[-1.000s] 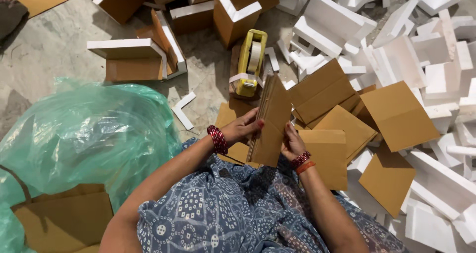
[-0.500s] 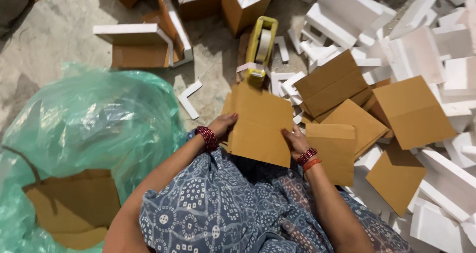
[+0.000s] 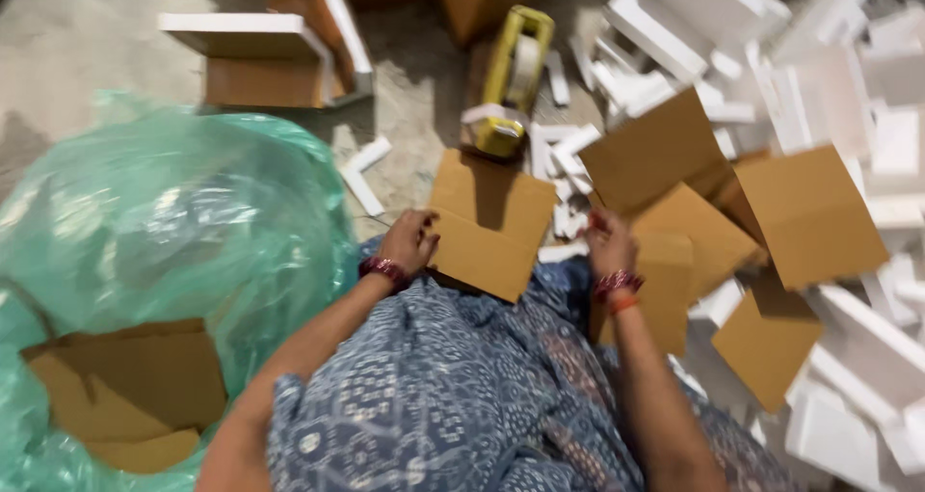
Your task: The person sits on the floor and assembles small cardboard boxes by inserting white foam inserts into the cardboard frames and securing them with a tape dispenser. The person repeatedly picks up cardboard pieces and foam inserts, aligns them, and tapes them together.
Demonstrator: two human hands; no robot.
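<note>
A folded brown cardboard box point(image 3: 491, 224) lies tilted over my lap. My left hand point(image 3: 409, 241) grips its left edge, a red bangle at the wrist. My right hand point(image 3: 609, 246), also with red bangles, is off the box's right side with a small gap between them. It sits against a stack of flat brown cardboard sheets point(image 3: 674, 261), and its fingers are blurred. A yellow tape dispenser point(image 3: 515, 78) lies on the floor just beyond the box.
A big green plastic bag point(image 3: 173, 222) bulges at my left, with a brown cardboard box point(image 3: 125, 386) beside it at the lower left. White foam pieces point(image 3: 848, 87) and flat cardboard sheets point(image 3: 809, 212) litter the right. Open boxes with foam point(image 3: 260, 58) stand at the far left.
The cardboard box has swung from upright on edge to lying flatter over my lap. My right hand has come off it and shifted right. The view has tilted down.
</note>
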